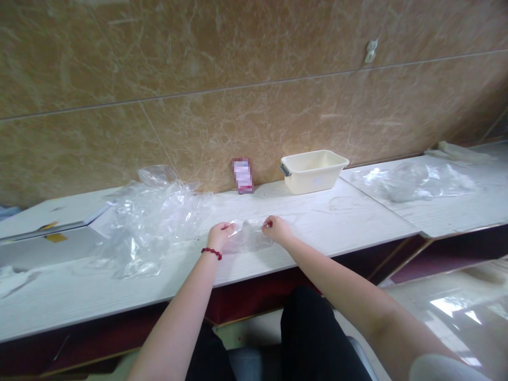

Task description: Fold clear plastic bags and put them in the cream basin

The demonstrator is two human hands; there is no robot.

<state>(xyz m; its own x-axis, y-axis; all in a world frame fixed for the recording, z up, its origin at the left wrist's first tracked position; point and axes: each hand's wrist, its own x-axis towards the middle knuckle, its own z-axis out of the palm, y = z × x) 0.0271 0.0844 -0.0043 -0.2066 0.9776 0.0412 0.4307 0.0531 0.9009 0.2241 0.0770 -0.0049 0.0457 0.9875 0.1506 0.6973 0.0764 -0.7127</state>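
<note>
A clear plastic bag lies stretched between my two hands, just above or on the white tabletop. My left hand, with a red bead bracelet at the wrist, pinches its left side. The fingers of my right hand are closed on the right side of the same bag. To the left of my left hand spreads a large heap of crumpled clear plastic bags. Behind my right hand stands a cream plastic bin with a grey handle.
A phone-like card leans against the marble wall. More clear plastic lies on the right part of the table. A white box sits at the far left. My legs are under the table's front edge.
</note>
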